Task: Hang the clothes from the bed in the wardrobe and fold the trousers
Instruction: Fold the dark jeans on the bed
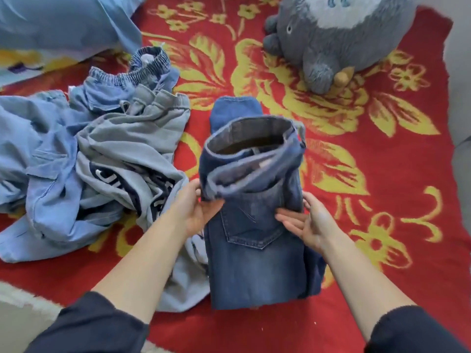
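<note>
Jeans [254, 263] (1 dark pair), left hand [196, 212] pinching waistband [244, 171], right hand [313, 225] fingers [288, 217] straight, 1 plush toy [344, 42]

Left hand [196, 212]: fingers hidden behind the raised waistband fold of the jeans [254, 263]; only thumb and palm show. The waistband edge there is motion-blurred. What lies inside the waistband opening is too dark to tell. The jeans' legs are folded underneath, out of sight. Left of the jeans, the heap [63, 161] runs off the frame edge; lettering on its grey garment [132, 138] is lost in folds, unreadable. Beyond the jeans, the plush [331, 47] is cut at the top edge. Nearer than the jeans, both sleeves [96, 327] are cut by the bottom edge.
</note>
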